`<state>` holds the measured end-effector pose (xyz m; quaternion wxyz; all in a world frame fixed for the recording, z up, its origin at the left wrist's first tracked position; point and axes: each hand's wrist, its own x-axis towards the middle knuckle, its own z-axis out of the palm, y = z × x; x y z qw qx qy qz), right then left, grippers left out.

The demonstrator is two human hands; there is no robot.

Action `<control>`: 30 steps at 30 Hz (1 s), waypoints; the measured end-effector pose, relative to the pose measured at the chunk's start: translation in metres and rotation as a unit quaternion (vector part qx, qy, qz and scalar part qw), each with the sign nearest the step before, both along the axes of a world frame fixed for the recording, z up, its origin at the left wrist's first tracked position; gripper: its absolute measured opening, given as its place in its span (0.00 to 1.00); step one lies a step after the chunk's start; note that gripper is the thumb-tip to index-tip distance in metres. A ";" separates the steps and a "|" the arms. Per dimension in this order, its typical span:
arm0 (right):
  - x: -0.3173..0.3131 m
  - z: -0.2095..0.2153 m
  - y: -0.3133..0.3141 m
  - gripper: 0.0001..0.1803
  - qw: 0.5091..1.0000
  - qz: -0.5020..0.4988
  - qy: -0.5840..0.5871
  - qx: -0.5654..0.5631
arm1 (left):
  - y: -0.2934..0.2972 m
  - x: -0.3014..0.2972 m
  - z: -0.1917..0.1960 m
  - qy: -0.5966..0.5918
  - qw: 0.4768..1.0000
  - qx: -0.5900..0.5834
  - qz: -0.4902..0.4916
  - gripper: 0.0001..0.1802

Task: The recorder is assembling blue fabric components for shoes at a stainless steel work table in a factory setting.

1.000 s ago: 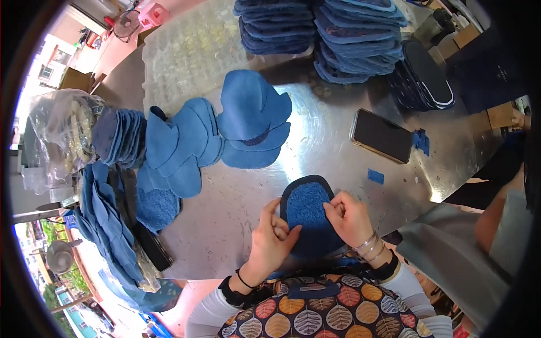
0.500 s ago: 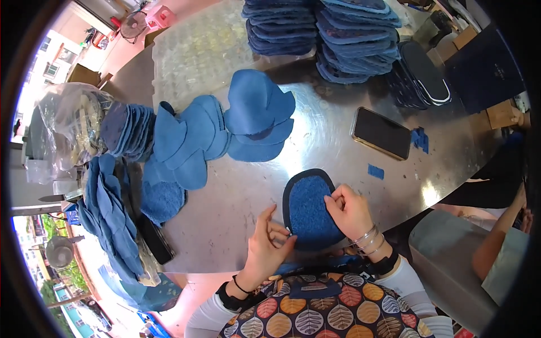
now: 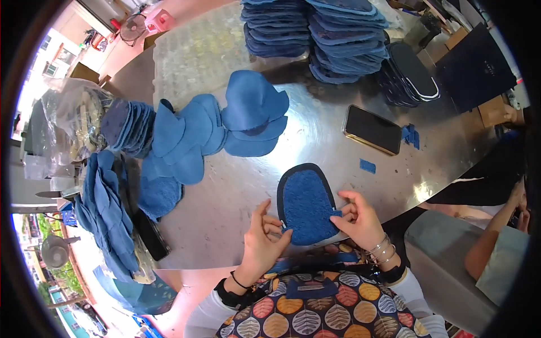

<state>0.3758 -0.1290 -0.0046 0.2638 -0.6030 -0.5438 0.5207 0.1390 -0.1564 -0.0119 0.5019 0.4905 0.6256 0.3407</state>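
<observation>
A blue fluffy pad with a rounded top and black edge binding (image 3: 307, 197) sits in front of me at the near edge of the metal table. Pale lining or edging shows along its lower rim. My left hand (image 3: 264, 236) closes on its lower left edge, thumb against the pad and index finger raised. On the opposite side, my right hand (image 3: 360, 221) pinches the lower right edge between thumb and fingers. A small blue tab (image 3: 336, 213) juts out beside that thumb.
Loose blue fabric pieces (image 3: 251, 107) lie at left centre. Tall stacks of blue pads (image 3: 346, 42) stand at the back. A phone (image 3: 372, 129) and small blue scraps (image 3: 367, 166) are to the right. Another dark phone (image 3: 151, 236) rests at left. A person's arm (image 3: 490, 248) shows far right.
My right hand has shifted from the pad's upper right edge down to its lower right edge. The pad has turned slightly more upright, and its pale lower rim now shows.
</observation>
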 end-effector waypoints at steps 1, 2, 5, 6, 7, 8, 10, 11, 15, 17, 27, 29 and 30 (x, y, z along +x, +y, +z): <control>0.003 0.001 -0.004 0.27 1.000 -0.001 -0.006 -0.011 | -0.001 0.000 0.001 -0.002 1.000 0.000 -0.001 0.41; 0.005 0.001 -0.007 0.27 1.000 -0.002 -0.008 -0.012 | -0.003 -0.001 0.003 -0.005 1.000 -0.001 -0.002 0.41; 0.005 0.000 -0.013 0.27 1.000 -0.019 -0.008 -0.015 | -0.006 -0.002 0.004 -0.010 1.000 -0.008 -0.004 0.42; 0.004 0.001 -0.013 0.27 1.000 -0.020 -0.016 -0.011 | -0.007 -0.002 0.004 -0.013 1.000 -0.014 -0.003 0.42; 0.004 0.001 -0.013 0.26 0.999 -0.021 -0.024 -0.007 | -0.007 -0.002 0.004 -0.013 1.000 -0.015 -0.004 0.42; 0.004 0.001 -0.013 0.26 0.999 -0.022 -0.023 -0.007 | -0.007 -0.002 0.004 -0.007 1.000 -0.008 -0.005 0.42; 0.004 0.000 -0.013 0.26 1.000 -0.021 -0.020 -0.010 | -0.007 -0.002 0.004 0.001 1.000 -0.002 -0.006 0.42; 0.004 0.000 -0.013 0.26 1.000 -0.020 -0.019 -0.010 | -0.008 -0.001 0.003 -0.002 1.000 0.000 -0.005 0.42; 0.003 0.001 -0.012 0.26 0.999 -0.010 -0.034 0.002 | -0.009 0.000 0.000 -0.021 1.000 -0.008 0.013 0.41; 0.002 0.001 -0.012 0.26 0.999 -0.010 -0.038 0.003 | -0.011 -0.001 -0.004 -0.024 1.000 0.000 0.015 0.40; 0.001 0.002 -0.010 0.26 0.998 -0.002 -0.052 0.016 | -0.008 0.000 -0.001 0.005 1.000 0.013 -0.022 0.34; 0.001 0.003 -0.010 0.26 0.998 0.001 -0.053 0.021 | -0.007 -0.001 0.000 0.012 0.999 0.019 -0.026 0.32; 0.001 0.003 -0.010 0.26 0.999 -0.003 -0.050 0.012 | -0.006 0.000 -0.001 0.016 0.999 0.025 -0.034 0.31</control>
